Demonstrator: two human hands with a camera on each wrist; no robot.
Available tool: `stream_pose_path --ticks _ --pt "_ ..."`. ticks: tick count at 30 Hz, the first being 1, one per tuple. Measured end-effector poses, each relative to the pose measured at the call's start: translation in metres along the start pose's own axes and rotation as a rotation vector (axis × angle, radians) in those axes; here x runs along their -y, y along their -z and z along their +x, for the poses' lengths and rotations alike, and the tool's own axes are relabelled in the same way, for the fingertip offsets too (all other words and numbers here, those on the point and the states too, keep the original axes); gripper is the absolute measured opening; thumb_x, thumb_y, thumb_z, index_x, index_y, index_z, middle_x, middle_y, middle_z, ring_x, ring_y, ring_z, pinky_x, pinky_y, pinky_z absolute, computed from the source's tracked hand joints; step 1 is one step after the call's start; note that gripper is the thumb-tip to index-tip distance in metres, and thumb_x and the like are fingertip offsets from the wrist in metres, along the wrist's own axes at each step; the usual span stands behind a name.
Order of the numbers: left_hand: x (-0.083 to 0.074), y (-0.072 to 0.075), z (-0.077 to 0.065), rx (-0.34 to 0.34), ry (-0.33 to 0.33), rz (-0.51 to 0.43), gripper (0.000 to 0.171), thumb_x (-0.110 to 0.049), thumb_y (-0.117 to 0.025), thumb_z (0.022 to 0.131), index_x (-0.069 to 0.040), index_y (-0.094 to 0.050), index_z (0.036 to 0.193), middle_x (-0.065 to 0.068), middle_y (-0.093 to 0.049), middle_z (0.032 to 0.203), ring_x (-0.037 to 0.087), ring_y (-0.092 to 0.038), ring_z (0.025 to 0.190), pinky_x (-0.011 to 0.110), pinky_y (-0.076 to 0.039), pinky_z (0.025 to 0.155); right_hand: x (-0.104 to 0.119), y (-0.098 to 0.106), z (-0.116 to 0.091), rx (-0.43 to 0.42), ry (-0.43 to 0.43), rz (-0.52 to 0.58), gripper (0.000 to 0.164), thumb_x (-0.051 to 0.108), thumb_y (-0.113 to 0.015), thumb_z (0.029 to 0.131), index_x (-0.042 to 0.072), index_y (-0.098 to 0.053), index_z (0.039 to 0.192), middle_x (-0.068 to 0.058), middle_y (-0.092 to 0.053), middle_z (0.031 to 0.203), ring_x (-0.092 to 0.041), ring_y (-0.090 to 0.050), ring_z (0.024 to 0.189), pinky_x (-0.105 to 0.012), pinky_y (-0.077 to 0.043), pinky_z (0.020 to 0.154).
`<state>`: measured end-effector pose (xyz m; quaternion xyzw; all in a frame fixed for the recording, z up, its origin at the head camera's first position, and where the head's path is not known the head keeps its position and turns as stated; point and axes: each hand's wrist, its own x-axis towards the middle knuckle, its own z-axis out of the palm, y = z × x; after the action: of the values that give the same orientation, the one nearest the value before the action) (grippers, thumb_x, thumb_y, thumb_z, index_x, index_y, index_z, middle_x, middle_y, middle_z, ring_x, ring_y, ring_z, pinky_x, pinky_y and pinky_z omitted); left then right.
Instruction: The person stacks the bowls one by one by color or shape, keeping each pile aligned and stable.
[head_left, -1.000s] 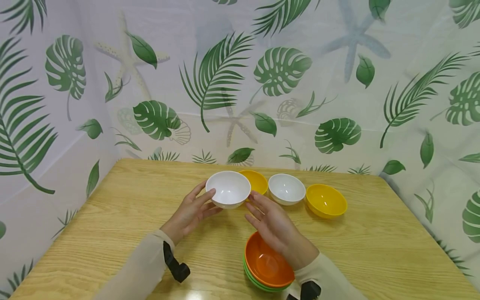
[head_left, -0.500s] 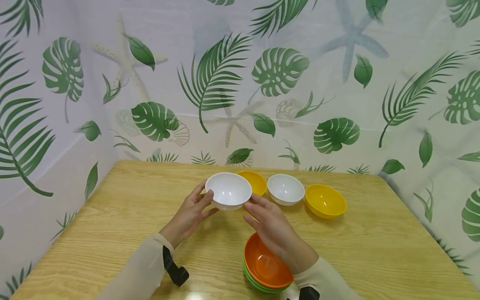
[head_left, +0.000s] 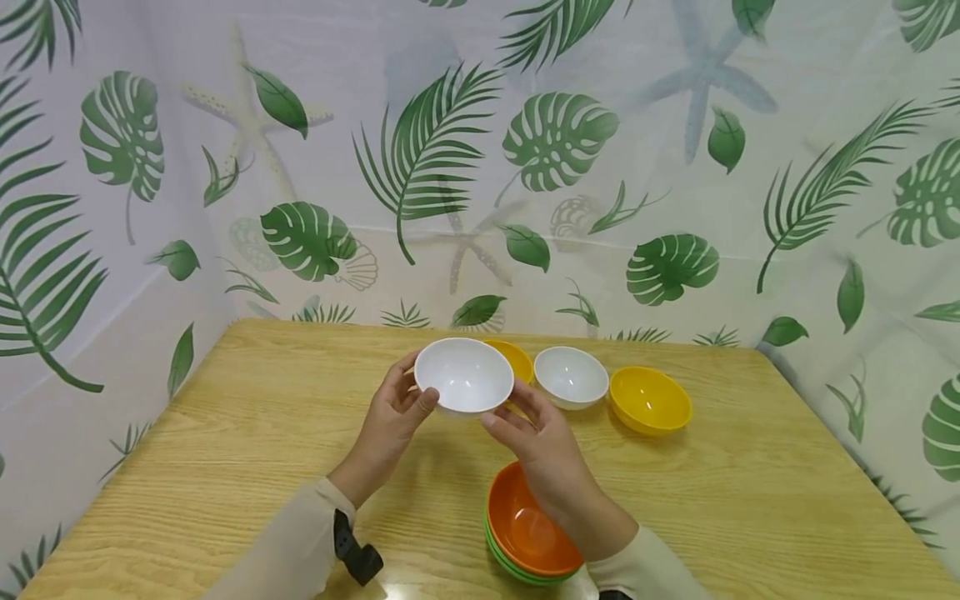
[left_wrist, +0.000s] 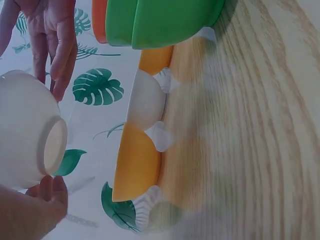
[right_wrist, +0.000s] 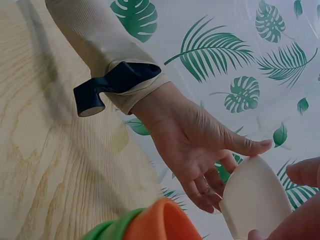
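Observation:
A white bowl (head_left: 463, 379) is held in the air above the table, its inside tilted toward the head camera. My left hand (head_left: 386, 429) grips its left side, thumb at the near rim and fingers behind. At the bowl's right side is my right hand (head_left: 555, 462), its thumb just below the rim and its fingers at the side. The left wrist view shows the foot of the white bowl (left_wrist: 55, 145) between the two hands. Under my right forearm, an orange bowl (head_left: 528, 525) sits nested on green bowls (head_left: 513, 569), partly hidden by the arm.
Along the far side of the wooden table (head_left: 285, 375) stand a yellow bowl (head_left: 517, 360), partly hidden by the held one, another white bowl (head_left: 572, 379) and a second yellow bowl (head_left: 651, 402). A leaf-patterned cloth (head_left: 420, 292) hangs behind and at the left.
The white bowl has come slightly nearer and to the right, covering more of the yellow bowl behind. My right thumb has moved in to the rim. The other bowls stay put.

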<state>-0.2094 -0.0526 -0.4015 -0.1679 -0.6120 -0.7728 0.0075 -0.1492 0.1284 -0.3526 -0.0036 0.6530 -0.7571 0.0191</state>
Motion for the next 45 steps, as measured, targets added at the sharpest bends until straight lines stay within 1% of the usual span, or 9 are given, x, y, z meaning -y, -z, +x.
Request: stream_pose_path --ticks 5,10,14,18,23,28,34,40,45 --pt "-0.002 -0.003 -0.004 -0.010 -0.009 0.079 0.077 -0.042 -0.067 0.081 -0.009 -0.035 0.143 0.013 -0.047 0.121 0.021 -0.047 0.102 0.029 -0.044 0.088 0.001 -0.001 -0.003 -0.005 0.048 -0.055 0.069 0.017 -0.069 0.083 0.003 -0.033 0.141 -0.009 -0.039 0.138 -0.024 -0.042 0.121 -0.031 -0.041 0.094" --pt "-0.005 -0.008 -0.008 0.002 -0.060 0.075 0.081 -0.050 -0.065 0.078 -0.008 -0.037 0.142 0.013 -0.047 0.119 0.023 -0.046 0.102 0.031 -0.045 0.089 0.002 -0.003 -0.004 -0.073 0.084 -0.103 0.069 0.022 -0.070 0.083 0.005 -0.034 0.139 -0.010 -0.038 0.136 -0.024 -0.042 0.119 -0.029 -0.042 0.093" --pt "-0.008 -0.011 -0.011 0.030 -0.090 0.056 0.071 -0.042 -0.061 0.085 -0.008 -0.036 0.142 0.014 -0.046 0.118 0.024 -0.047 0.105 0.033 -0.044 0.091 0.003 0.000 -0.005 -0.129 0.077 -0.114 0.068 0.022 -0.071 0.082 0.009 -0.036 0.138 -0.006 -0.040 0.134 -0.021 -0.044 0.117 -0.027 -0.043 0.091" --pt "-0.009 -0.012 -0.012 0.027 -0.096 0.032 0.057 -0.029 -0.059 0.089 -0.007 -0.041 0.139 0.013 -0.049 0.118 0.024 -0.048 0.106 0.034 -0.044 0.091 0.004 0.005 -0.007 -0.137 0.071 -0.090 0.065 0.021 -0.071 0.082 0.009 -0.037 0.137 -0.005 -0.042 0.131 -0.019 -0.044 0.117 -0.026 -0.043 0.091" --pt "-0.009 -0.015 -0.013 0.019 -0.106 0.005 0.054 -0.026 -0.063 0.086 -0.004 -0.044 0.132 0.013 -0.050 0.123 0.025 -0.047 0.112 0.035 -0.042 0.094 0.007 0.012 -0.009 -0.097 0.109 -0.083 0.058 0.017 -0.069 0.084 0.005 -0.041 0.133 -0.007 -0.047 0.129 -0.018 -0.047 0.115 -0.028 -0.043 0.092" --pt "-0.015 -0.019 -0.015 0.047 -0.097 -0.062 0.058 -0.023 -0.067 0.084 -0.003 -0.039 0.131 0.014 -0.043 0.133 0.025 -0.044 0.120 0.036 -0.041 0.094 0.010 0.018 -0.013 -0.036 0.113 -0.169 0.063 0.020 -0.069 0.084 0.004 -0.039 0.136 -0.008 -0.045 0.131 -0.020 -0.046 0.116 -0.028 -0.044 0.090" --pt "-0.022 -0.028 -0.019 0.083 -0.108 -0.033 0.072 -0.021 -0.071 0.081 -0.005 -0.031 0.139 0.016 -0.039 0.134 0.026 -0.044 0.120 0.036 -0.040 0.096 0.011 0.020 -0.015 -0.038 0.112 -0.228 0.065 0.018 -0.069 0.084 0.004 -0.036 0.138 -0.008 -0.044 0.132 -0.022 -0.044 0.114 -0.029 -0.045 0.089" --pt "-0.025 -0.031 -0.022 0.115 -0.083 -0.050 0.085 -0.019 -0.070 0.082 -0.005 -0.018 0.148 0.017 -0.036 0.131 0.025 -0.042 0.122 0.033 -0.038 0.097 0.014 0.025 -0.019 -0.017 0.137 -0.165 0.062 0.010 -0.066 0.086 0.008 -0.035 0.140 -0.006 -0.042 0.133 -0.024 -0.041 0.114 -0.031 -0.046 0.089" --pt "-0.028 -0.033 -0.024 0.127 -0.106 -0.048 0.082 -0.019 -0.067 0.083 0.001 -0.019 0.147 0.016 -0.035 0.136 0.025 -0.041 0.122 0.033 -0.038 0.097 0.014 0.032 -0.023 0.021 0.158 -0.137 0.065 0.009 -0.065 0.086 0.009 -0.032 0.142 -0.005 -0.040 0.136 -0.024 -0.041 0.115 -0.032 -0.046 0.089"
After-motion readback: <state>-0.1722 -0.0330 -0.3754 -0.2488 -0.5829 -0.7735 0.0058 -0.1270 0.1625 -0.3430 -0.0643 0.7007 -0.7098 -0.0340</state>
